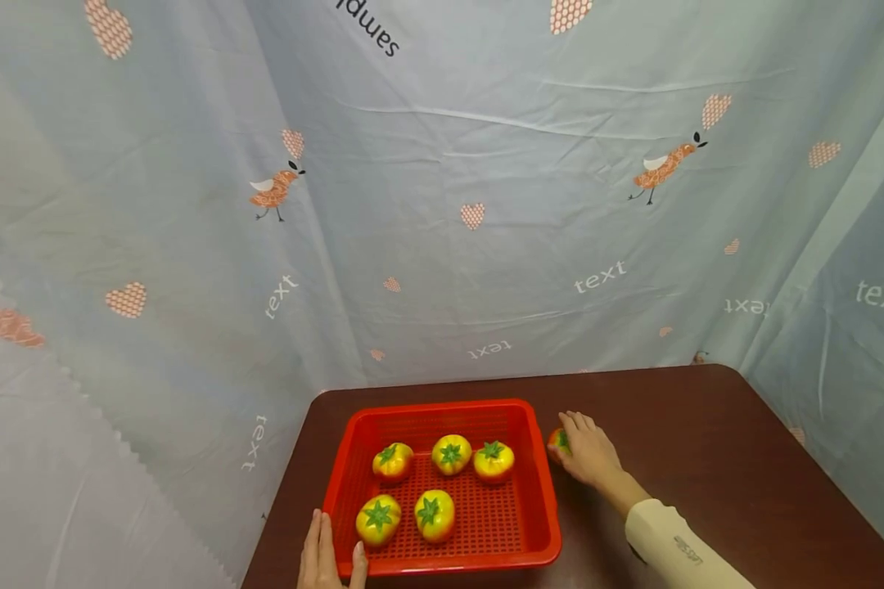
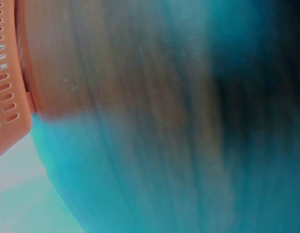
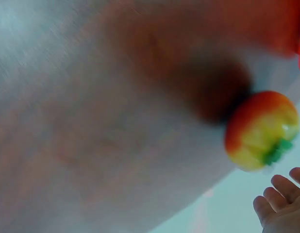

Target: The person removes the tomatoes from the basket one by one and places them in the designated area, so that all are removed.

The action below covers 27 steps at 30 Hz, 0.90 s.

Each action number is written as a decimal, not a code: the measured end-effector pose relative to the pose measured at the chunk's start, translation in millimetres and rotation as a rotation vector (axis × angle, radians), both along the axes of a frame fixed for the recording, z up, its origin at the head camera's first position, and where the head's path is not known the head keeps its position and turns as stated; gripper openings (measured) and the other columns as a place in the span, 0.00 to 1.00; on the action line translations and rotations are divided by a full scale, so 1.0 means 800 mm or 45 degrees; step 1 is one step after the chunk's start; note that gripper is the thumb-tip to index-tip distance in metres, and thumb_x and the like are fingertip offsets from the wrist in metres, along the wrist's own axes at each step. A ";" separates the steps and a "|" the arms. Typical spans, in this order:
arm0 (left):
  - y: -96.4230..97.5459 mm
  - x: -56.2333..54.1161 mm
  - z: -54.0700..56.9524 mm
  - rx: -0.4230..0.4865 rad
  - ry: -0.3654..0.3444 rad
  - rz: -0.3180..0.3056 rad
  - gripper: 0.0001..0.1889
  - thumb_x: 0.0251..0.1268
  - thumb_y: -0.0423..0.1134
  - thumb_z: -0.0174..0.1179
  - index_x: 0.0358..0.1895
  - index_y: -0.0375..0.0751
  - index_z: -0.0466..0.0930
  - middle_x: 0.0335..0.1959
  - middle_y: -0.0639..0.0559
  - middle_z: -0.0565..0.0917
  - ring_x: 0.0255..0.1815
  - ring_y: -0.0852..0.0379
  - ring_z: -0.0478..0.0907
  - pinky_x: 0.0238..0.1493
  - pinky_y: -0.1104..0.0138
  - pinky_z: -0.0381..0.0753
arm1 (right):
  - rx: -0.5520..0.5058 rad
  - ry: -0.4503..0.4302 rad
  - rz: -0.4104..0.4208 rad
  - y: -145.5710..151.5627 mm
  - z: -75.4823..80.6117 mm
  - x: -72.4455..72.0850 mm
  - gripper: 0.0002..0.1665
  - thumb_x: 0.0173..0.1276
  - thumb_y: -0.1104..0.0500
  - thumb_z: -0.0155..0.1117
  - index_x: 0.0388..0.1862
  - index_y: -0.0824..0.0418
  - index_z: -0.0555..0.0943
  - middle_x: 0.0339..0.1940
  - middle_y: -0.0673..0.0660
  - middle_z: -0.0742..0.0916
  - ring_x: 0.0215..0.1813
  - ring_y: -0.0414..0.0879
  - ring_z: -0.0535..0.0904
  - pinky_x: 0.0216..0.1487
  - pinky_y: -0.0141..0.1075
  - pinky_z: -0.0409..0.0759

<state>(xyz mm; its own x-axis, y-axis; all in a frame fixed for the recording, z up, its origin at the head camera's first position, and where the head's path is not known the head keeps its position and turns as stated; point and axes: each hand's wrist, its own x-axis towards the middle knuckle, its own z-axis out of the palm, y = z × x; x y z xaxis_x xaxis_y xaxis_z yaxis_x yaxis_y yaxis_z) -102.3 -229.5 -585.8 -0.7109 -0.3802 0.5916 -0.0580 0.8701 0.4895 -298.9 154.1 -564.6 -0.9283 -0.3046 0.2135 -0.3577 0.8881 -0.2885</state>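
Beside the right wall of a red plastic basket (image 1: 547, 499), a yellow-and-red tomato (image 3: 261, 130) with a green star-shaped top stands on the table. My right hand (image 1: 588, 448) reaches over this tomato from the right and partly hides it in the head view. In the right wrist view its fingers (image 3: 284, 187) are spread and show a gap to the tomato. My left hand (image 1: 322, 558) is at the basket's near left corner, straight fingers along the outer side and thumb by the front rim. Several similar tomatoes (image 1: 435, 515) lie inside the basket.
The dark brown table (image 1: 678, 442) extends to the right of the basket. Behind it hangs a pale blue curtain (image 1: 427, 270) with birds, hearts and printed words, which also closes off both sides. In the left wrist view, an orange slotted basket wall (image 2: 5, 87) shows at the left.
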 end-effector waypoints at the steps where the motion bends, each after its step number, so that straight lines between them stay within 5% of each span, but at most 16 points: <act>1: 0.000 0.000 -0.001 0.003 -0.001 0.001 0.40 0.47 0.39 0.71 0.67 0.27 0.68 0.67 0.33 0.71 0.59 0.35 0.73 0.48 0.42 0.76 | 0.001 0.010 0.008 -0.001 0.005 -0.001 0.37 0.66 0.49 0.65 0.66 0.70 0.70 0.65 0.69 0.77 0.67 0.64 0.71 0.63 0.57 0.72; 10: 0.001 0.000 -0.007 0.019 0.006 0.007 0.42 0.46 0.39 0.71 0.68 0.28 0.68 0.68 0.34 0.70 0.60 0.36 0.72 0.49 0.43 0.76 | -0.053 0.151 0.110 -0.038 0.066 -0.013 0.37 0.69 0.48 0.63 0.68 0.69 0.69 0.67 0.67 0.75 0.69 0.63 0.69 0.66 0.56 0.69; 17: -0.001 -0.005 -0.015 -0.007 0.035 0.011 0.40 0.47 0.40 0.72 0.66 0.27 0.70 0.67 0.33 0.71 0.58 0.36 0.74 0.48 0.42 0.77 | -0.083 0.192 0.264 -0.092 0.111 -0.003 0.37 0.69 0.46 0.62 0.69 0.66 0.69 0.68 0.64 0.75 0.71 0.60 0.68 0.67 0.55 0.69; 22: -0.003 -0.006 -0.017 -0.021 0.052 0.014 0.40 0.47 0.40 0.72 0.66 0.27 0.70 0.66 0.33 0.71 0.58 0.35 0.74 0.47 0.42 0.77 | -0.017 0.169 0.397 -0.135 0.126 0.015 0.37 0.71 0.43 0.59 0.71 0.63 0.68 0.70 0.61 0.74 0.72 0.58 0.67 0.70 0.52 0.67; 27: -0.006 -0.006 -0.019 -0.045 0.066 0.001 0.40 0.46 0.40 0.72 0.66 0.27 0.70 0.66 0.33 0.72 0.58 0.36 0.74 0.48 0.44 0.78 | 0.111 0.101 0.573 -0.172 0.120 0.041 0.37 0.71 0.40 0.57 0.72 0.60 0.68 0.72 0.59 0.73 0.74 0.56 0.66 0.71 0.50 0.67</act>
<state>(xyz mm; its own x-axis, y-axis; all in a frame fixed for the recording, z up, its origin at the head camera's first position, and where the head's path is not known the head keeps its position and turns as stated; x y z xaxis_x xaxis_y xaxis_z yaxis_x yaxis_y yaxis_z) -107.1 -234.4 -600.8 -0.6786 -0.3593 0.6407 -0.0344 0.8868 0.4609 -266.2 16.5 -468.9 -0.6814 -0.6934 0.2342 -0.7312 0.6592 -0.1756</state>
